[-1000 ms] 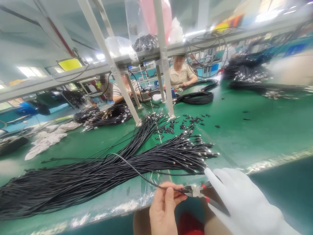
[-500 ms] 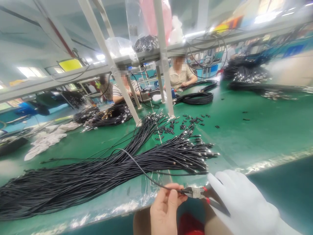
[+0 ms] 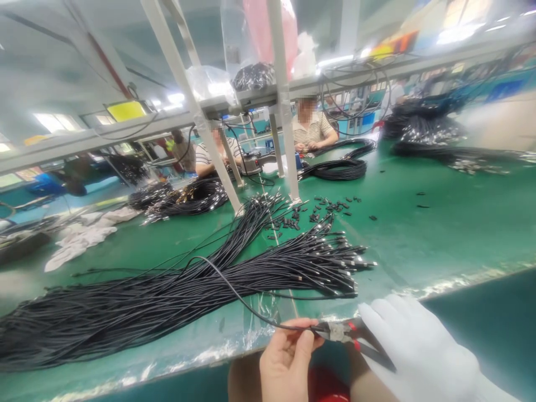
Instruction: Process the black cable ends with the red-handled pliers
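Note:
My bare left hand (image 3: 288, 357) pinches the end of one black cable (image 3: 247, 304) just beyond the table's front edge. That cable arcs back onto a big bundle of black cables (image 3: 167, 301) with metal-tipped ends pointing right. In a white glove, my right hand (image 3: 419, 346) is wrapped round the handles of a pair of pliers (image 3: 337, 331) with red and black grips. The pliers' jaws meet the cable end at my left fingertips. Whatever sits between the jaws is too small to make out.
Small black pieces (image 3: 288, 223) lie scattered behind the bundle on the green table (image 3: 419, 240). Upright posts (image 3: 285, 111) carry a shelf with plastic bags. Coiled cables (image 3: 339, 169) lie farther back, near a seated co-worker (image 3: 314, 128). A white cloth (image 3: 79, 240) rests at left.
The view has shifted slightly. My left hand and the pliers' jaws have moved a little to the right and stay together at the cable end. My right hand keeps its grip.

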The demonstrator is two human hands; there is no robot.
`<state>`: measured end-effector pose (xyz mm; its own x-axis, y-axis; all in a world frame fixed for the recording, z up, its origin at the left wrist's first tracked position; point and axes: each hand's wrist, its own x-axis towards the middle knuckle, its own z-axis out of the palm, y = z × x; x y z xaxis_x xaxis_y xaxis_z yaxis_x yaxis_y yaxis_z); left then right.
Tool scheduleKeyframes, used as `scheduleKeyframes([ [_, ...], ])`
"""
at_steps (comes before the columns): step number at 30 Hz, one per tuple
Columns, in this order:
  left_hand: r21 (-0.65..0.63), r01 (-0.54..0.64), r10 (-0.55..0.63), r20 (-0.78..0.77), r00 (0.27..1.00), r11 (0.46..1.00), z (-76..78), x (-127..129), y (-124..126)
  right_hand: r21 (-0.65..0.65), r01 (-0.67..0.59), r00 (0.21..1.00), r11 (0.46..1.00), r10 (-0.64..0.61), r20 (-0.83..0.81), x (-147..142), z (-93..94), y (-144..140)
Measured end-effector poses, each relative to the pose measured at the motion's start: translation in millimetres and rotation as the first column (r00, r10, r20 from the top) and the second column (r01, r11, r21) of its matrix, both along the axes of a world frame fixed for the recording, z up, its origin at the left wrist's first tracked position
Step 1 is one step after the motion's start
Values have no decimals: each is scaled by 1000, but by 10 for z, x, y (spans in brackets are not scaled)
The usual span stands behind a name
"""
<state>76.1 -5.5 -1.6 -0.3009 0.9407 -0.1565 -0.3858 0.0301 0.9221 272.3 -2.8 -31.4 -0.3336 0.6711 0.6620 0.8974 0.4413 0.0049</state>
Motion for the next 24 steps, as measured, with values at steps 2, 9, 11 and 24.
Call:
scheduleKeyframes([
  [2,-1,-10,10,9,1000,1000,-14,5,-1,17,-5,1000,1000,5,4,9,-30,4],
  [9,16,-17,16,23,1000,1000,-25,21,7,74,9,1000,997,-10,21,-7,-21,1],
  [11,18,-30,29,4,1000,999,-24,18,7,105,11,1000,994,-12,13,-21,-2,-1],
  [24,302,-238,302,-188,935,923,-239,110,31,89,95,992,991,-102,76,-205,125,-14],
])
